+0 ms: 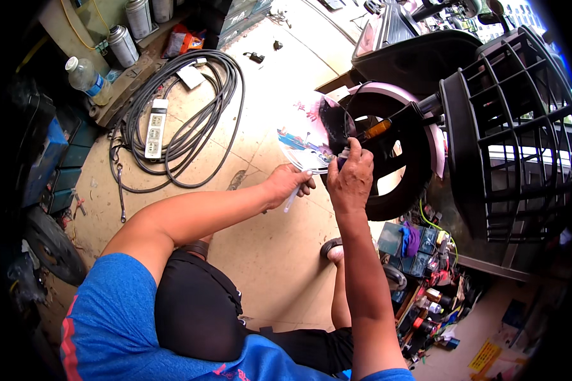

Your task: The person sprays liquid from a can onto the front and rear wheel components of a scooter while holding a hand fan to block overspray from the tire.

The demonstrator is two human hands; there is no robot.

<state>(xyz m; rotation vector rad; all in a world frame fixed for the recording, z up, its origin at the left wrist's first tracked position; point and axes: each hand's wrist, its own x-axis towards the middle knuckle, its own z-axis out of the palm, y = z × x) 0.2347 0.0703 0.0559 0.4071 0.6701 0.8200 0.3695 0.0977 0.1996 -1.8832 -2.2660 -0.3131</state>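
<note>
My left hand (290, 186) is closed around the pale handle of a flat, rounded hand fan (299, 141) with a colourful print. The fan is tilted up in front of the wheel, and a black patch covers its right part. Closed as well, my right hand (353, 178) grips a small dark purple thing (342, 157), its shape mostly hidden by the fingers. Just beyond the right hand stands a scooter's black wheel (394, 202) under a pink mudguard (436, 146). An orange reflector (379, 129) sits beside it.
A coiled black cable (234, 127) with a white power strip (155, 130) lies on the tiled floor at left. Spray cans (122, 46) and a plastic bottle (86, 77) stand behind it. A black basket (521, 133) juts out at right, above scattered tools and bottles (433, 308).
</note>
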